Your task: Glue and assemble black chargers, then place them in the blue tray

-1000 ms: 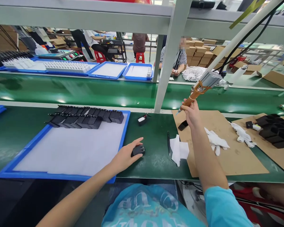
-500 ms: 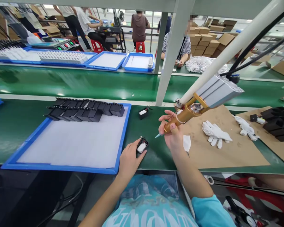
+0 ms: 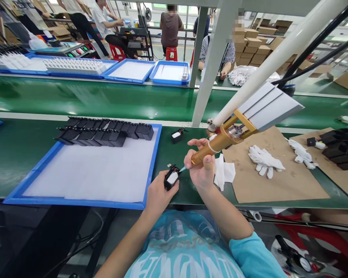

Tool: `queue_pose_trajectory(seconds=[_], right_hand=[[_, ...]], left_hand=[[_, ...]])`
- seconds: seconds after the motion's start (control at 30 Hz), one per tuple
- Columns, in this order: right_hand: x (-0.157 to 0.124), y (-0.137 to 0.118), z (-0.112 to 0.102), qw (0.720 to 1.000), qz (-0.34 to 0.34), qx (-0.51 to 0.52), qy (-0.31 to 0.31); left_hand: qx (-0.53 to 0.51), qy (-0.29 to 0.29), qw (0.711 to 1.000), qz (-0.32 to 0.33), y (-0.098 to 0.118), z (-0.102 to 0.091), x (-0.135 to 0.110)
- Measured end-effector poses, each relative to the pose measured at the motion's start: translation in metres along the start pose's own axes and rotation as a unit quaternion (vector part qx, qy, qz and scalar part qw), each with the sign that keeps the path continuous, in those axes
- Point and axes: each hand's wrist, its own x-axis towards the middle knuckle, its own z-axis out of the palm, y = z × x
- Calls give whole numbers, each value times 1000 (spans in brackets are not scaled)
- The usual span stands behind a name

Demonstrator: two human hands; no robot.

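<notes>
Now, left hand point(image 3: 159, 190) grips a black case point(image 3: 168, 185), right hand point(image 3: 202, 174) a gold dispenser point(image 3: 215, 146).

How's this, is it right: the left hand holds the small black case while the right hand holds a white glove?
Not quite: the right hand holds a gold-coloured tool instead, as the head view shows. The left hand does hold the small black case.

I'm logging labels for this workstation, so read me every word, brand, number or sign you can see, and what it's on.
Nothing reads with certainty.
Turquoise shirt: large white lettering, creased and cut off, unreadable.
Round dial, lower right: too small to read.
Gold-coloured tool, black housing: no lettering visible.
</notes>
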Motion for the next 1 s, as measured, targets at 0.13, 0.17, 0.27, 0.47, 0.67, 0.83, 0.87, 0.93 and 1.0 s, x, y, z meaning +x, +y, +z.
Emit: queue_pose_trajectory(seconds=[0.13,0.17,0.27,0.47,0.67,0.83,0.87,0.93,1.0], right_hand=[[0,-1,2,1000,-12,6,11],[0,-1,3,1000,-12,0,15],[0,-1,4,1000,-9,-14,16],[-2,1,3,1000,-9,24,-1],[-4,2,10,999,-2,48,-13],[-8,2,18,1000,15,13,-5],[-9,2,19,1000,18,14,-11],[-10,2,20,999,17,23,-28],[-11,2,20,998,6,38,-40]], left_hand=[[-8,-1,1000,-1,1,-2,1],[-9,-2,1000,-2,1,-2,1],[-12,-6,1000,-3,2,-2,1],[-14,-17,1000,-14,1,-1,2],[-6,-18,1000,-11,-1,7,6],[-36,3,999,22,2,11,9],[-47,13,998,33,3,12,10],[-64,31,996,54,5,12,11],[-74,39,994,65,6,12,11]])
